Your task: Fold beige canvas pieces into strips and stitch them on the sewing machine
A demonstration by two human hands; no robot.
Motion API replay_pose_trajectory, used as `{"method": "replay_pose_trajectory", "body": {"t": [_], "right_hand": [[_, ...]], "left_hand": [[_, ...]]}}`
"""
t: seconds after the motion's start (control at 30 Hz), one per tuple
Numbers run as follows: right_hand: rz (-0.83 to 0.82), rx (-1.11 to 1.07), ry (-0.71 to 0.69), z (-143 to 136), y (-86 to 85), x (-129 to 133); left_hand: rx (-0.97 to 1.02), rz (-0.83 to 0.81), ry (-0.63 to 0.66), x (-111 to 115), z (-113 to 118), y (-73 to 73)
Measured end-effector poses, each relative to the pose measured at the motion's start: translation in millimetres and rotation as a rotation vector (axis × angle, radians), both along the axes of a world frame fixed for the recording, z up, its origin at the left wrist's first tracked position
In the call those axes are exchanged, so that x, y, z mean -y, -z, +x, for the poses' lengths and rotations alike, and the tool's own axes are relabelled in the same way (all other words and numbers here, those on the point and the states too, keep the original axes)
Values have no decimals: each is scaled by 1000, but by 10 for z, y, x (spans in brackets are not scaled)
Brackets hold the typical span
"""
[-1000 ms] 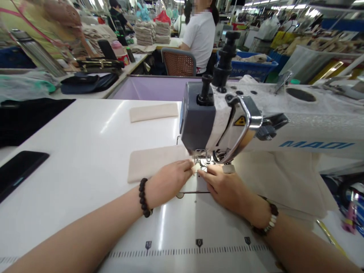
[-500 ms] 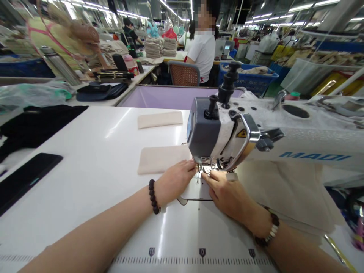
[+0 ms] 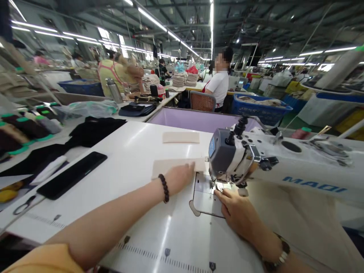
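Note:
A sewing machine [image 3: 233, 155] stands at centre right, with its needle area lit. My left hand [image 3: 180, 179], with a dark bead bracelet at the wrist, lies over a flat beige fabric piece [image 3: 163, 167] left of the machine head. Its fingers look stretched out on the cloth, slightly blurred, and cover part of it. Beside the presser foot, my right hand [image 3: 241, 212] rests on the table with fingers extended toward the metal needle plate [image 3: 204, 199]. I see nothing held in it. A second, narrower beige fabric piece [image 3: 181, 137] lies farther back.
On the left lie a black phone [image 3: 72, 176], dark cloth [image 3: 95, 131] and thread cones [image 3: 31, 127]. Larger beige cloth [image 3: 298, 216] spreads at right under the machine arm. A person in a white shirt [image 3: 220, 85] sits beyond the lilac-lined trough [image 3: 193, 117], near a blue basket [image 3: 258, 110].
My left hand has moved away from the needle area, leftward onto the nearer beige fabric piece. My right hand stays beside the presser foot. The head view has tilted up and turned left.

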State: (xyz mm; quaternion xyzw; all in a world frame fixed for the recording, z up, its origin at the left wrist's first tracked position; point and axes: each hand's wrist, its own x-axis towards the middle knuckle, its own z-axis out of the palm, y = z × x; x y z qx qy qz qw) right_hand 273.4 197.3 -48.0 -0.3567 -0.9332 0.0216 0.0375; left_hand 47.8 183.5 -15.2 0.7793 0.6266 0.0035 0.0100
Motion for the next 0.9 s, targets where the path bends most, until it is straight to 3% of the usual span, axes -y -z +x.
{"method": "replay_pose_trajectory", "body": {"t": [0.07, 0.1, 0.13, 0.2, 0.23, 0.37, 0.4, 0.47, 0.6, 0.73, 0.9], "right_hand": [[0, 0, -6, -2, -18, 3], [2, 1, -9, -2, -26, 4], [6, 1, -12, -2, -33, 5], [13, -1, -14, 0, -43, 7], [14, -2, -18, 2, -46, 8], [15, 1, -22, 5, -49, 7], [14, 5, -25, 5, -50, 6], [11, 9, -29, 6, -57, 6], [-16, -9, -46, 36, -87, 9], [-45, -34, -157, 93, -114, 9], [-59, -34, -181, 94, -109, 4]], "left_hand": [[73, 10, -51, 8, -224, -248], [278, 30, -105, 24, -316, -358], [506, 18, -80, 47, -388, -440], [860, -35, -47, 105, -472, -487], [916, -54, -43, 141, -487, -448], [613, 52, -171, 324, -432, -72], [524, 98, -168, 373, -387, 18], [386, 134, -30, 455, -251, 135], [172, 43, 357, 469, 131, 168], [113, -1, 372, 273, 371, 156], [135, 0, 333, 58, 412, 228]]}}
